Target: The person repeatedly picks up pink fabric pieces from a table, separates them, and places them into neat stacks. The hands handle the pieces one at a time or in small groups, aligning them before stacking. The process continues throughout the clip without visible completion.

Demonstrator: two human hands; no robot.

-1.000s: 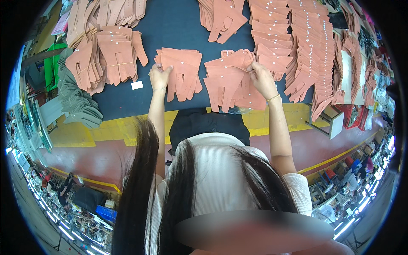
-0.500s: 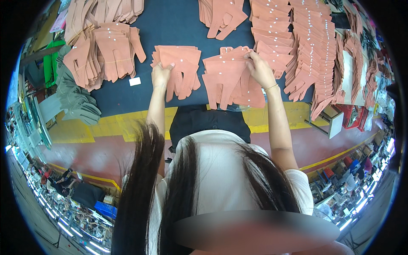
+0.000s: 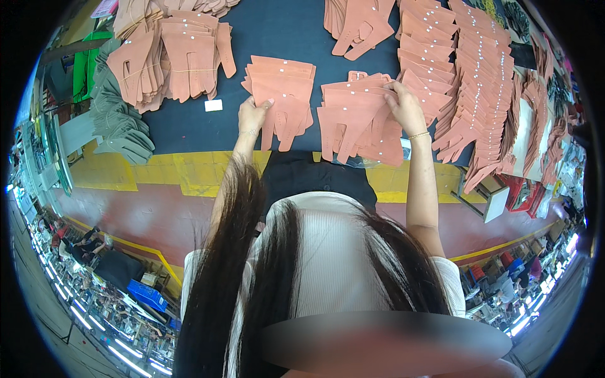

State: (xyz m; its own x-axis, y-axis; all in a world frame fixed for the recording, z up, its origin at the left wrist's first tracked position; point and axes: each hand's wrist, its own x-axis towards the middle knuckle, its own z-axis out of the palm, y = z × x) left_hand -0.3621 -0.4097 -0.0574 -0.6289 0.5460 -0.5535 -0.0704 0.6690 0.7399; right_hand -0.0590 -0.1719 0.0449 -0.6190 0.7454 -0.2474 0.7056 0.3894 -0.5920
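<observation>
Two small stacks of pink, glove-shaped cut pieces, apparently leather, lie in front of me on the dark table. My left hand (image 3: 252,116) grips the left edge of the left stack (image 3: 291,82), thumb on top and fingers hidden beneath. My right hand (image 3: 406,111) pinches the upper right corner of the right stack (image 3: 350,116) between thumb and fingers. Pieces in both stacks overlap unevenly, their finger ends toward me. Small white marks dot them.
Banded pink bundles (image 3: 192,57) lie at the left beside a white card (image 3: 213,105). Grey-green pieces (image 3: 120,129) hang over the left edge. Another pink stack (image 3: 360,28) sits at the back. Long overlapping rows (image 3: 476,82) fill the right, with a stool (image 3: 496,205) below.
The view has shifted, so the table's contents appear further right and mostly higher. Both hands stay at their stacks. The dark slot in the left stack's pieces shows less now.
</observation>
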